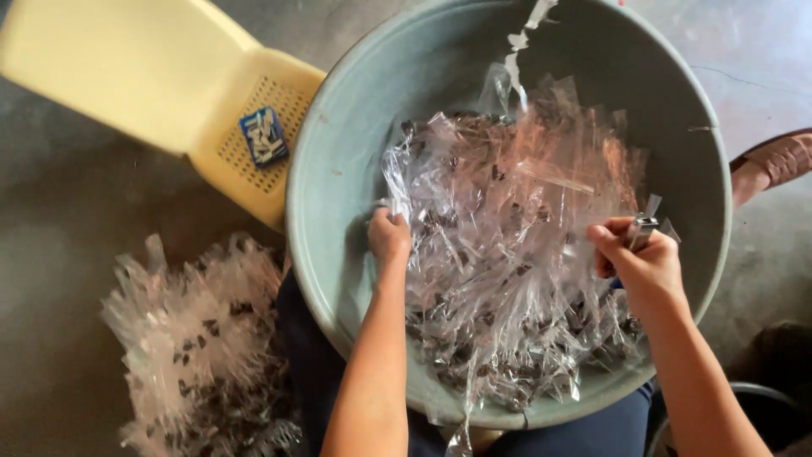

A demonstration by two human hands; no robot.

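Both my forearms reach over the basin (338, 211) on my lap. Left hand (389, 239) is curled shut, fingers pinching the clear packets (507, 254) heaped between my hands. Right hand (643, 267) grips a small stapler (641, 230). More packets (199, 347) lie on the floor, left of my fingers, near a yellow chair (152, 85).

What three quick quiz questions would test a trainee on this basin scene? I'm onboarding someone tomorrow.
1. True or false: the left hand rests on the clear plastic packets inside the grey basin.
2. What does the right hand hold: A) a small metal tool, B) a cup, C) a brush?
3. Where does the small blue packet lie?

Key
1. True.
2. A.
3. On the yellow plastic chair, left of the basin.
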